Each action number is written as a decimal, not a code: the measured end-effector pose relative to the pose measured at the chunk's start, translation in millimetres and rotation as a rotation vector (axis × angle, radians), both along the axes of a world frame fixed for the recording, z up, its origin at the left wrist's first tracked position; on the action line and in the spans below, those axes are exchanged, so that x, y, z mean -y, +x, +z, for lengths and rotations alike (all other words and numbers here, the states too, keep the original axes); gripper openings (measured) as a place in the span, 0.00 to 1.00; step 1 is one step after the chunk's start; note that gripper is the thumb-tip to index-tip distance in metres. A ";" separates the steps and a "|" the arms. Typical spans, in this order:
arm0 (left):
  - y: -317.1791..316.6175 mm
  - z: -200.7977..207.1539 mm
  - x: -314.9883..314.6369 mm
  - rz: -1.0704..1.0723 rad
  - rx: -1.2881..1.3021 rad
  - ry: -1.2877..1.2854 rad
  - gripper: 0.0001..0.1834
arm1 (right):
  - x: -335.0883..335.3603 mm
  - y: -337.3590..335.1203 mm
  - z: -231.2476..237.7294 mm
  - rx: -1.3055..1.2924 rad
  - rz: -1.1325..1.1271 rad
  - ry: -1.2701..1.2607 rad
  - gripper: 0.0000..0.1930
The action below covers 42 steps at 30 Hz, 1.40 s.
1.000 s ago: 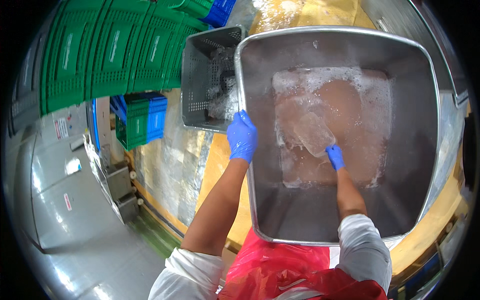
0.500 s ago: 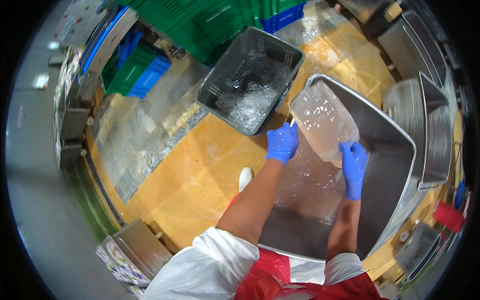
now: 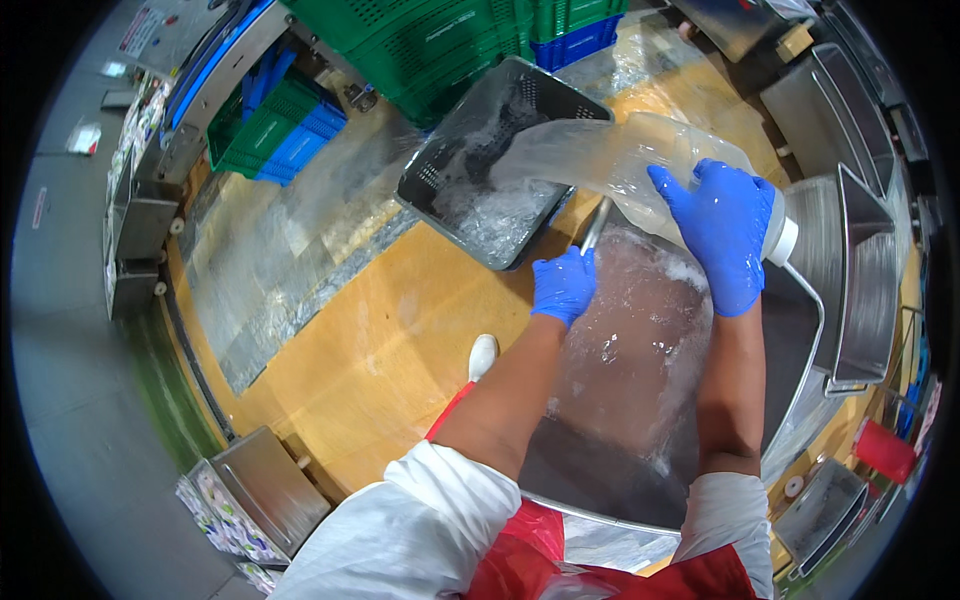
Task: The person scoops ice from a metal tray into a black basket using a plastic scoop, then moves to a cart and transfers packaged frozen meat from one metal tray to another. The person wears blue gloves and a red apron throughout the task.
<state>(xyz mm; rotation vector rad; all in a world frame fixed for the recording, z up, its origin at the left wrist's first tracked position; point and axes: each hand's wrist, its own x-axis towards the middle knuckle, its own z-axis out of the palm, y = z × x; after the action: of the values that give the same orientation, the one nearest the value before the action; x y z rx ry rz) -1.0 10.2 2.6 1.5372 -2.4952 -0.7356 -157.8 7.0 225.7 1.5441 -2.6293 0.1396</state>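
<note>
My right hand [image 3: 728,235], in a blue glove, grips a clear plastic jug [image 3: 650,155] with a white cap at its lower right end. The jug is tipped to the left, and a stream of water [image 3: 560,150] pours from it into a dark grey crate [image 3: 425,165]. Inside the crate the water splashes over a glossy mass that I cannot make out. My gloved left hand [image 3: 563,287] is closed on the metal rim of a steel tub [image 3: 780,330]. Below the jug, the tub holds murky, foaming water [image 3: 630,350].
Green crates [image 3: 420,50] are stacked behind the grey crate, with a blue crate [image 3: 580,42] beside them. More green and blue crates [image 3: 270,130] stand at the left. Steel bins [image 3: 865,270] line the right side. The yellow floor [image 3: 380,330] looks wet.
My right hand has raised the jug from over the tub and tilted it leftward, so water now streams into the grey crate. My left hand stays at the tub's rim.
</note>
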 end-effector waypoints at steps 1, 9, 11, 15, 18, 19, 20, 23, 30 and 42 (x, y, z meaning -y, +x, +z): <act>0.5 -1.3 -0.3 0.001 0.005 -0.008 0.20 | -8.3 -5.9 0.0 -0.007 0.006 0.003 0.27; -6.0 -4.9 0.8 0.010 0.082 -0.118 0.21 | -290.8 -87.8 -259.3 0.464 -0.434 0.300 0.29; -16.4 -3.3 0.0 -0.016 0.060 -0.143 0.20 | -401.9 -68.2 -376.8 0.344 -0.528 0.439 0.29; -13.1 -1.5 -3.3 0.009 0.082 -0.125 0.22 | -469.7 33.8 -468.6 0.569 -0.537 1.098 0.19; -10.1 -7.8 -5.1 -0.012 0.093 -0.173 0.23 | -449.0 110.7 -522.9 0.700 -0.296 1.105 0.15; -13.3 -7.3 -7.0 -0.015 0.119 -0.183 0.23 | -426.8 126.9 -538.6 0.731 -0.319 1.090 0.15; -6.5 -5.2 -6.3 0.010 0.158 -0.202 0.23 | -392.2 133.8 -534.1 0.791 -0.292 1.061 0.15; -29.9 -7.4 -12.0 -0.046 0.146 -0.185 0.23 | -363.3 128.4 -580.8 0.925 -0.536 0.923 0.16; -9.5 0.0 -1.3 -0.023 0.149 -0.177 0.21 | -370.9 125.6 -543.9 1.132 -0.316 0.458 0.18; 3.3 -13.4 1.9 -0.110 0.211 -0.114 0.11 | -271.2 35.4 -254.8 1.491 -0.514 -0.414 0.11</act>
<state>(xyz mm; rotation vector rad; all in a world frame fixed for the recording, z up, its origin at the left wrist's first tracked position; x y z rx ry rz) 2.2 8.3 -10.8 1.5211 -2.7380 -0.4555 -122.4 278.2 -29.2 0.4973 -3.2765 2.3268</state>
